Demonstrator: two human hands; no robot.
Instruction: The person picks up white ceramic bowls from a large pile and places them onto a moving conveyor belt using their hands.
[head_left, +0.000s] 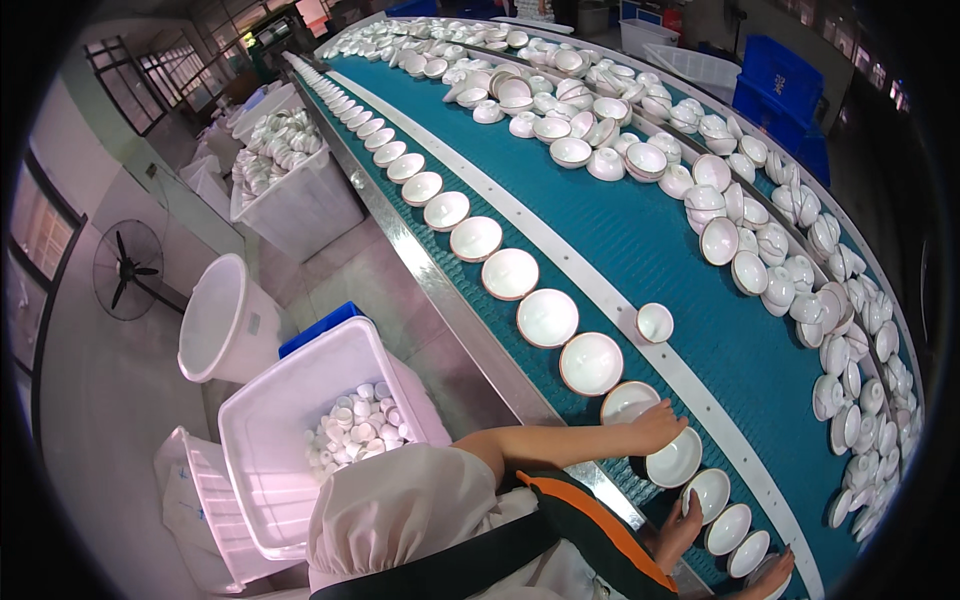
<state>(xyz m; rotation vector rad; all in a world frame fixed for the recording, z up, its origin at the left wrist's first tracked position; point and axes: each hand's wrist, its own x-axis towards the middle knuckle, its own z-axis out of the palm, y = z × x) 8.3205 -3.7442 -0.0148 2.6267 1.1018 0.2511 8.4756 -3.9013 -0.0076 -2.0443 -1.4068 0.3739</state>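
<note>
My left hand (660, 429), at the end of a bare forearm, is over the edges of two neighbouring white bowls, the upper bowl (628, 401) and the lower bowl (675, 459). Its fingertips point toward the white divider strip, and their grip is hidden. Closer to my apron, my right hand (680, 527) has its fingers around the near rim of another white bowl (708, 495). These bowls stand face up in a single row on the green conveyor belt (600, 232). A further hand (774, 574), apparently another person's, touches a bowl at the row's lower end.
A small cup (655, 322) sits on the divider strip (566, 257). Heaped bowls (570, 150) line the belt's far side. Left of the metal edge (457, 319) stand a tub of small cups (300, 420), a round bin (217, 319), a bowl-filled tub (300, 210) and a fan (127, 268).
</note>
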